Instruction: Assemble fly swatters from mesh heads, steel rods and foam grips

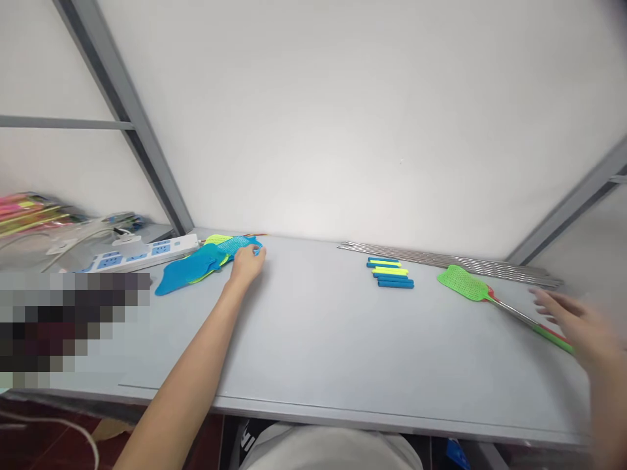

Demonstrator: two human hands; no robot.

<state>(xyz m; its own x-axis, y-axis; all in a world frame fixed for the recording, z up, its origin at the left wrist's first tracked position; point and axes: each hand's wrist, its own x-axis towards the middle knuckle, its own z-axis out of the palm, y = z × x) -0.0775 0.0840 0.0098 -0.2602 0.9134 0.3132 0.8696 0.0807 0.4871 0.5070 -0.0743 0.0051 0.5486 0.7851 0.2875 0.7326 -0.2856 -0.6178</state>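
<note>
one green fly swatter [470, 287] seen fully assembled, laid right of foam grips [390, 271]. loose swatter heads [206, 262] piled far left of grips — touched by left hand [247, 263], fingers curled, grasp unclear. right hand [573, 320] open, blurred, over swatter handle. steel rods [450, 260] behind grips remain unused.

Left hand [247, 262] on swatter heads [208, 261]; right hand [580, 323], blurred, seemingly over green swatter [465, 284].

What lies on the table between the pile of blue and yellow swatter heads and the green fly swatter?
In the head view, a small group of blue and yellow handle grips lies between the pile of swatter heads and the green fly swatter; otherwise the table is bare.
</note>
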